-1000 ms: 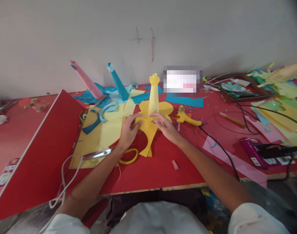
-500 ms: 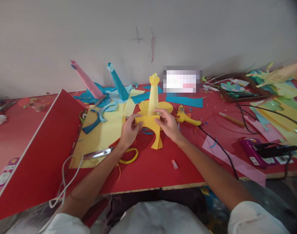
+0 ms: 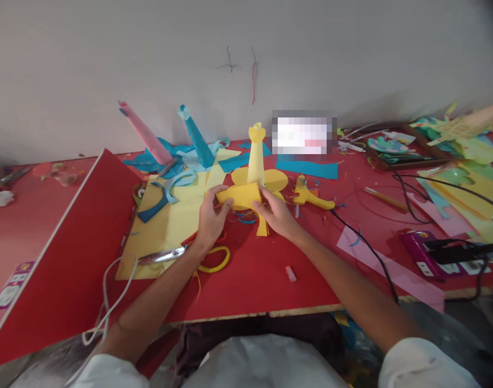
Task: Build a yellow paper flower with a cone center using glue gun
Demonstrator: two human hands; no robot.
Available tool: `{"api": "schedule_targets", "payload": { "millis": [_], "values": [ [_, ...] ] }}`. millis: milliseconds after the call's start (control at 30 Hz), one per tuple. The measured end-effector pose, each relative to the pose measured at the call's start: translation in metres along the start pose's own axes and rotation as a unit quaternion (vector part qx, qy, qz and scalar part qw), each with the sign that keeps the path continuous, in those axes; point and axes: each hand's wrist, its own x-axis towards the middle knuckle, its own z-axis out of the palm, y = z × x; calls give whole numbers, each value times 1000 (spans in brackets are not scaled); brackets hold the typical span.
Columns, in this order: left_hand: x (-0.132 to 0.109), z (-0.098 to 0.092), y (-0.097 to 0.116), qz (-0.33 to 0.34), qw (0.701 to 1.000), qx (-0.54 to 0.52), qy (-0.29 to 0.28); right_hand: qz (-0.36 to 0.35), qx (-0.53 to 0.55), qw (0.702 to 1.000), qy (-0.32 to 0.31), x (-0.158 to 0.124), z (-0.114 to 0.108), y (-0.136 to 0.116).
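Note:
Between my two hands is a folded piece of yellow paper (image 3: 240, 196), its broad face tilted toward me and a narrow leg hanging below on the right. My left hand (image 3: 212, 215) pinches its left end with the thumb in front. My right hand (image 3: 276, 213) grips its right end the same way. Just behind stands a pale yellow paper cone (image 3: 256, 161) with a flared collar on top, rising from yellow petal shapes (image 3: 276, 180). A yellow glue gun (image 3: 313, 199) lies to the right of my right hand. Scissors (image 3: 169, 253) with a yellow handle rest beside my left forearm.
A pink paper cone (image 3: 145, 132) and a blue paper cone (image 3: 198, 137) stand near the wall. An upright red board (image 3: 64, 253) borders the left side. Yellow sheets (image 3: 149, 258) lie beneath the scissors. At right, a black cable (image 3: 369, 248) runs near a purple power box (image 3: 424, 253).
The folded yellow paper has turned in my hands: its broad face now tilts up on the right, and the hanging leg looks shorter. Both hands keep hold of it.

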Motion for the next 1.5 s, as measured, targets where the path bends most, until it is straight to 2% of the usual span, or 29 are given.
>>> {"api": "schedule_targets", "payload": {
  "millis": [100, 400, 867, 1000, 1233, 1500],
  "values": [
    [-1, 0, 3, -8, 1000, 23, -10, -7, -38, 999, -3, -2, 1, -2],
    [-1, -1, 8, -4, 996, 87, -30, -42, -96, 993, 49, -2, -3, 4],
    [-2, -2, 9, 6, 991, 128, -33, -59, -137, 989, -2, -7, 3, -3],
    [-2, -3, 7, -4, 991, 131, -29, -49, -130, 990, 28, -6, 0, -3],
    [-3, -1, 9, 11, 989, 126, -78, -1, -74, 996, 41, -3, -4, -9],
    [-2, -1, 0, 1, 994, 89, -56, 13, -39, 995, 89, 2, -7, -3]
  ]
}}
